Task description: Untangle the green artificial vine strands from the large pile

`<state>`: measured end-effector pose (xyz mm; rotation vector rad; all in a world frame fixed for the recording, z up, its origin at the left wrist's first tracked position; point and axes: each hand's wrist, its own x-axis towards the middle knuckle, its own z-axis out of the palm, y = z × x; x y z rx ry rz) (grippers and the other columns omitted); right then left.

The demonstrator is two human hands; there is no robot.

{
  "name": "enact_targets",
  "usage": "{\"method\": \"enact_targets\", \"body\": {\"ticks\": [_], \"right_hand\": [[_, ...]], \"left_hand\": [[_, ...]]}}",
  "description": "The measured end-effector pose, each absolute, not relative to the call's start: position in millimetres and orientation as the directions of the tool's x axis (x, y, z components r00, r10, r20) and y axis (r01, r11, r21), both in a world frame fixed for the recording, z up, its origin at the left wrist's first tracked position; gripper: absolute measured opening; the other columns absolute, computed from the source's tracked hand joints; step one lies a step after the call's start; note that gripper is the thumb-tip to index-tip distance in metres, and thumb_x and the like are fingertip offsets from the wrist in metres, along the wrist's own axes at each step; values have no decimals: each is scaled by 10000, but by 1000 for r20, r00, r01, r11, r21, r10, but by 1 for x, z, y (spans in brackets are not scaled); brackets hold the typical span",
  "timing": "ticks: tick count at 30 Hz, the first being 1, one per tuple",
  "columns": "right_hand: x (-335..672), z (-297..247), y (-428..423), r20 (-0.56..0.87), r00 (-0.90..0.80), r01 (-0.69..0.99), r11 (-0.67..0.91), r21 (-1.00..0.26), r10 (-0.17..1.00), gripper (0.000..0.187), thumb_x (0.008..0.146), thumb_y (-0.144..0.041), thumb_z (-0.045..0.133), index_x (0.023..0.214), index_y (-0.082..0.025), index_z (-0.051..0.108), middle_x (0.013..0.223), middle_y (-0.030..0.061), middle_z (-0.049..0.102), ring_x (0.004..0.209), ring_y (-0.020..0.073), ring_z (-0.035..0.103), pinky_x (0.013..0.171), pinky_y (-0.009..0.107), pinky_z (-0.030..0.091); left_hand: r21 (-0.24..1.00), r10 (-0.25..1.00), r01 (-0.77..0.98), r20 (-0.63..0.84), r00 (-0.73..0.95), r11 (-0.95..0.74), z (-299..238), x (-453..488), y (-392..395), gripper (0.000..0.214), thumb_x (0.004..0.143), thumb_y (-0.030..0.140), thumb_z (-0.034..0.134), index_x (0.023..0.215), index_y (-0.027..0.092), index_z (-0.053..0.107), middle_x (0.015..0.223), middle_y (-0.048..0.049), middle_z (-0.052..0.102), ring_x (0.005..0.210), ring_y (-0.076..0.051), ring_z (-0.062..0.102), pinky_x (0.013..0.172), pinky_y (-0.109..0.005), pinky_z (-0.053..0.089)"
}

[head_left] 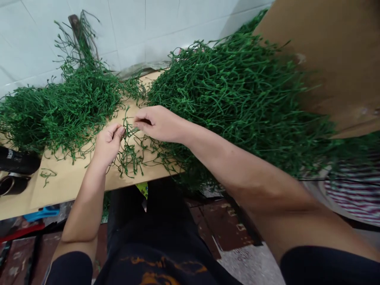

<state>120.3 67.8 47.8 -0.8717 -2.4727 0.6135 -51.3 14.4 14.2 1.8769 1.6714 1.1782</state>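
My left hand [109,141] pinches a thin, branching green stem [126,123] between thumb and forefinger, above the tan board. Just to its right, my right hand [156,122] is closed in a pinch at a fine end of the same stem; its fingertips partly hide the grip. Below my hands lies a small loose cluster of green stems [130,158] with bud-like tips. A big heap of such stems [225,87] rises beside and behind my right forearm. Left of my left hand spreads another pile of stems [65,107].
The tan board [71,178] ends at a front edge near my lap. A black cylinder with white lettering [18,160] and a dark cup [13,185] are at the left. A brown panel [332,59] leans at the right; a white tiled wall [127,27] stands behind.
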Motion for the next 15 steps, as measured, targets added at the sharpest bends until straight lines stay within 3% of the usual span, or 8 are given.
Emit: {"method": "enact_targets", "body": {"ticks": [2, 7, 10, 13, 15], "right_hand": [[125, 47, 71, 291, -708, 493, 745, -450, 644, 194, 865, -209, 441, 721, -136, 548, 697, 26, 519, 699, 122, 433, 682, 279, 310], [123, 46, 77, 444, -743, 547, 837, -28, 501, 188, 874, -237, 437, 780, -150, 574, 881, 83, 583, 1042, 256, 443, 853, 412, 321], [125, 57, 94, 450, -779, 497, 867, 21, 436, 137, 842, -188, 479, 738, -183, 569, 877, 49, 599, 1122, 246, 418, 958, 443, 296], [153, 78, 125, 478, -586, 771, 632, 79, 654, 179, 796, -133, 536, 620, -164, 542, 843, 54, 603, 1160, 259, 419, 1001, 478, 280], [185, 91, 144, 522, -268, 961, 261, 88, 810, 230, 803, -142, 545, 573, -132, 537, 885, 103, 605, 1189, 324, 418, 979, 558, 278]], "left_hand": [[732, 942, 636, 333, -25, -243, 13, -50, 14, 237, 818, 305, 454, 615, 181, 457, 522, 36, 376, 509, -100, 341, 509, -236, 282], [675, 932, 685, 361, 17, -274, 12, -38, 17, 243, 829, 286, 427, 618, 177, 478, 546, 24, 445, 531, -105, 388, 539, -239, 302], [664, 920, 703, 390, -32, -257, 13, -36, 15, 236, 823, 266, 436, 609, 178, 483, 530, 24, 446, 513, -103, 382, 531, -243, 293], [698, 889, 670, 441, -125, -252, 13, -50, 6, 261, 826, 298, 462, 593, 182, 473, 531, 20, 450, 515, -101, 389, 522, -239, 299], [745, 864, 625, 452, -219, -231, 10, -64, 0, 269, 830, 328, 475, 603, 183, 474, 546, 18, 462, 522, -99, 397, 511, -230, 306]]}}
